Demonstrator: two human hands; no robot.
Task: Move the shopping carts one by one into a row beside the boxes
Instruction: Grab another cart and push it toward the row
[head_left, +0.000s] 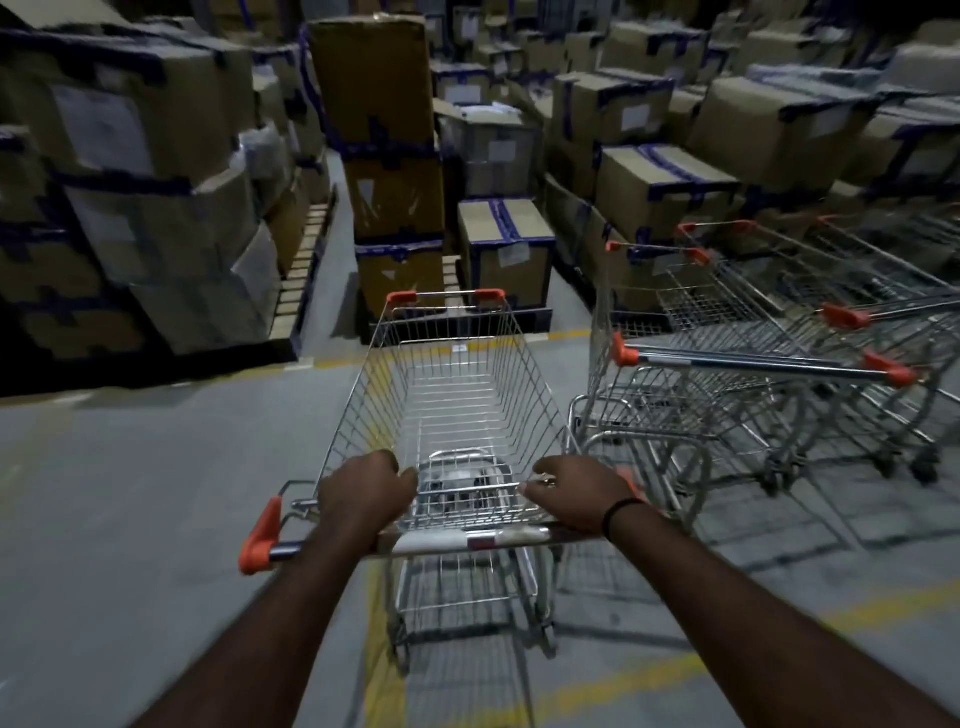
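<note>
Both hands, left hand (366, 488) and right hand (579, 496), wrap the handle bar (467, 540) of the empty cart (452, 395), out on the floor (130, 467) facing the boxes (400, 208). Parked carts (737, 332) sit just right. Looks light, rigid, free-rolling; that bar's the grip.

Shopping cart (447, 410) in front, parked carts (753, 332) to its right, stacked boxes (400, 156) behind both.

Your cart (452, 384) is a silver wire grid with orange caps (260, 535). The boxes (519, 270) are brown, with dark blue tape (500, 218) and white labels (511, 253). The floor (130, 493) is grey with yellow lines (382, 675); your wristband (621, 514) is black.
</note>
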